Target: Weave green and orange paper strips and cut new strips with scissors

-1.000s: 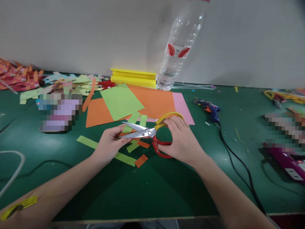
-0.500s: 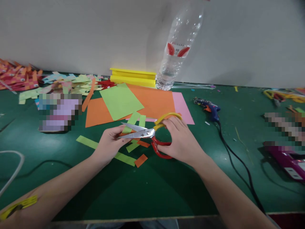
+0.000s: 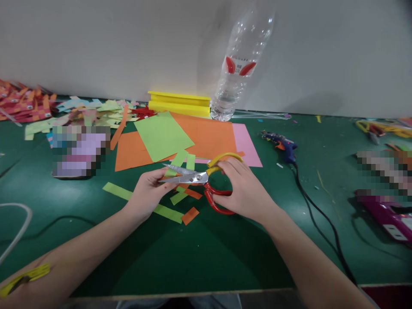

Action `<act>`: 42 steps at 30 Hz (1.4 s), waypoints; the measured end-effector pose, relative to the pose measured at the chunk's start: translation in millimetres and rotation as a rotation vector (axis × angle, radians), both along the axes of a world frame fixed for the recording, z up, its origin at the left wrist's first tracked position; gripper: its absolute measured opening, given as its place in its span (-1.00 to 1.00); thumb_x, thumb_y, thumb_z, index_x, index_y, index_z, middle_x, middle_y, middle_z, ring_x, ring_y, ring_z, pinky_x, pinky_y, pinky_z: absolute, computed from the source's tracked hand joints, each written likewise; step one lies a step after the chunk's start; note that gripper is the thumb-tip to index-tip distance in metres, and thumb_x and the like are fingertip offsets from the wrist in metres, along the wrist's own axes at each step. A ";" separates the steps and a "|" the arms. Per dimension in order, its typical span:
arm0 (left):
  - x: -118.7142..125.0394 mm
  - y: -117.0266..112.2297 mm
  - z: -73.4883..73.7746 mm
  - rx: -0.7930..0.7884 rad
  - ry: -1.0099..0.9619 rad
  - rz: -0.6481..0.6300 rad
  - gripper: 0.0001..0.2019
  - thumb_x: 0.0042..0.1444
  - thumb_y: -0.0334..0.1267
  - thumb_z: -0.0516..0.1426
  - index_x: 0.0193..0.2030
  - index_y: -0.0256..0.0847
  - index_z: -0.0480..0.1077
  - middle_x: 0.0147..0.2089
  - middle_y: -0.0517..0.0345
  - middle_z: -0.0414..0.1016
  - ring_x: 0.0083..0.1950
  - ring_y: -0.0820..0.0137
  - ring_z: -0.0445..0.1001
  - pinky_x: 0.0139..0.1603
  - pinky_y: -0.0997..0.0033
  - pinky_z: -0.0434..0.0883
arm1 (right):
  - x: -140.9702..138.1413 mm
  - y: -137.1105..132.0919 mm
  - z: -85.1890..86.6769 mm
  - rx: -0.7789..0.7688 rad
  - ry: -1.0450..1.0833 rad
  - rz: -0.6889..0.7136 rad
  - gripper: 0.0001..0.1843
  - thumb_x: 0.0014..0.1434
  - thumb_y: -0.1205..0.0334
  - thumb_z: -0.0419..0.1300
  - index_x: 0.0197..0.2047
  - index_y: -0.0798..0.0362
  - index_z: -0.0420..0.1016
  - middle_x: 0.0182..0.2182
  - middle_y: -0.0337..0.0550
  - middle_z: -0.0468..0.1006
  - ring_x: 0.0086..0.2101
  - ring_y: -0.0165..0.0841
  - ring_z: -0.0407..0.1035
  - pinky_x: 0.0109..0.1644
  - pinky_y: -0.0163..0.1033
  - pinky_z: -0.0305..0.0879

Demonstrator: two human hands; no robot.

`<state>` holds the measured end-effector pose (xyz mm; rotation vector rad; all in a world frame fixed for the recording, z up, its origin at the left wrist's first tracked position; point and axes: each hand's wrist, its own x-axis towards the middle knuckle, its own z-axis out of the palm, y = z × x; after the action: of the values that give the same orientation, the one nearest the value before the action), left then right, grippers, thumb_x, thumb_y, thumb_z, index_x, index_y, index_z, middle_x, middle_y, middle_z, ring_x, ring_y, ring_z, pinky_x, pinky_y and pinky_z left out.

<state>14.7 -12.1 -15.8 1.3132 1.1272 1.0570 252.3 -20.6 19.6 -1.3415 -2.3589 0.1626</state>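
Note:
My right hand (image 3: 246, 189) grips the scissors (image 3: 206, 178), fingers through the yellow and red handle loops; the steel blades point left and are slightly apart. My left hand (image 3: 148, 192) is closed in a pinch on a small orange paper strip (image 3: 172, 177) that sits between the blades, with a green strip (image 3: 175, 164) just behind it. Cut green and orange pieces (image 3: 189, 215) lie on the green table (image 3: 199, 253) below the scissors.
Orange, green and pink sheets (image 3: 206, 135) lie behind the hands. A clear plastic bottle (image 3: 240, 64) and a yellow folded sheet (image 3: 178, 104) stand by the wall. A blue glue gun (image 3: 283, 146) with a black cord lies to the right. A heap of paper scraps (image 3: 83, 112) lies at the left.
The scissor blades have closed a little on the strip. Both hands stay in place.

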 end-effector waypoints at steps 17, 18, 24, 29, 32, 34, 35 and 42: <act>-1.1 1.2 -8.9 -0.016 -0.002 0.038 -0.84 -0.03 -0.21 0.27 -0.28 -0.18 0.54 -0.37 0.17 0.51 -0.37 0.47 0.41 -0.37 0.50 0.38 | 1.8 1.5 -2.8 0.006 0.043 -0.021 -0.57 0.01 0.28 0.17 -0.01 0.09 0.30 -0.08 0.04 0.44 -0.02 -0.12 0.32 0.04 0.05 0.29; -1.0 1.1 -9.1 -0.021 0.001 0.039 -0.83 -0.04 -0.20 0.27 -0.29 -0.19 0.53 -0.38 0.17 0.51 -0.39 0.47 0.41 -0.38 0.50 0.38 | 1.8 1.6 -2.9 0.009 0.054 -0.023 -0.58 0.01 0.29 0.16 -0.01 0.08 0.30 -0.09 0.03 0.45 -0.03 -0.13 0.33 0.03 0.05 0.29; 0.3 1.1 -5.0 -0.040 -0.056 0.086 -0.81 -0.02 -0.17 0.26 -0.29 -0.22 0.50 -0.32 0.13 0.54 -0.34 0.42 0.46 -0.32 0.43 0.42 | 2.1 0.3 -0.5 -0.024 0.196 -0.052 -0.60 0.03 0.26 0.16 -0.02 0.02 0.26 -0.08 -0.01 0.42 -0.17 -0.20 0.37 -0.19 -0.08 0.38; 0.9 1.8 -0.6 -0.067 -0.174 0.103 -0.80 -0.01 -0.20 0.26 -0.23 -0.17 0.49 -0.34 0.17 0.53 -0.28 0.40 0.50 -0.22 0.41 0.45 | 3.9 0.9 2.4 -0.002 0.222 -0.086 -0.58 -0.02 0.29 0.17 -0.05 0.01 0.22 -0.11 -0.03 0.39 -0.22 -0.24 0.33 -0.20 -0.12 0.34; 1.0 2.1 -0.2 -0.071 -0.195 0.107 -0.79 0.01 -0.19 0.25 -0.21 -0.18 0.48 -0.29 0.14 0.55 -0.24 0.38 0.50 -0.18 0.39 0.45 | 2.5 0.6 3.9 0.051 0.137 -0.094 -0.53 -0.02 0.20 0.19 -0.02 0.02 0.20 -0.10 0.00 0.38 -0.12 -0.15 0.29 -0.07 -0.03 0.27; 1.1 2.1 -0.6 -0.053 -0.162 0.105 -0.79 0.01 -0.18 0.24 -0.22 -0.20 0.48 -0.26 0.12 0.55 -0.22 0.35 0.50 -0.20 0.39 0.44 | 0.7 -0.1 3.8 0.089 0.073 -0.094 -0.48 -0.04 0.14 0.20 0.00 0.04 0.19 -0.09 0.03 0.36 -0.05 -0.09 0.25 0.00 0.04 0.21; 1.2 2.0 -0.8 -0.040 -0.141 0.103 -0.79 0.01 -0.17 0.23 -0.22 -0.20 0.48 -0.26 0.11 0.55 -0.21 0.35 0.49 -0.23 0.40 0.43 | -0.2 -0.6 3.3 0.101 0.043 -0.090 -0.47 -0.05 0.12 0.20 0.00 0.05 0.19 -0.09 0.04 0.36 -0.04 -0.07 0.24 0.01 0.06 0.19; -1.4 -0.5 -2.0 0.021 0.057 0.036 -0.84 0.03 -0.26 0.18 -0.24 -0.19 0.50 -0.37 0.16 0.51 -0.40 0.43 0.39 -0.44 0.49 0.31 | -3.0 -1.8 -2.1 0.143 -0.066 -0.053 -0.49 -0.02 0.08 0.17 -0.01 0.08 0.22 -0.15 0.03 0.37 -0.07 -0.05 0.25 0.01 0.06 0.15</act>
<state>13.3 -12.5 -17.8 1.3519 1.1887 1.0659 249.3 -22.5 17.5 -1.3577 -2.3367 -0.0657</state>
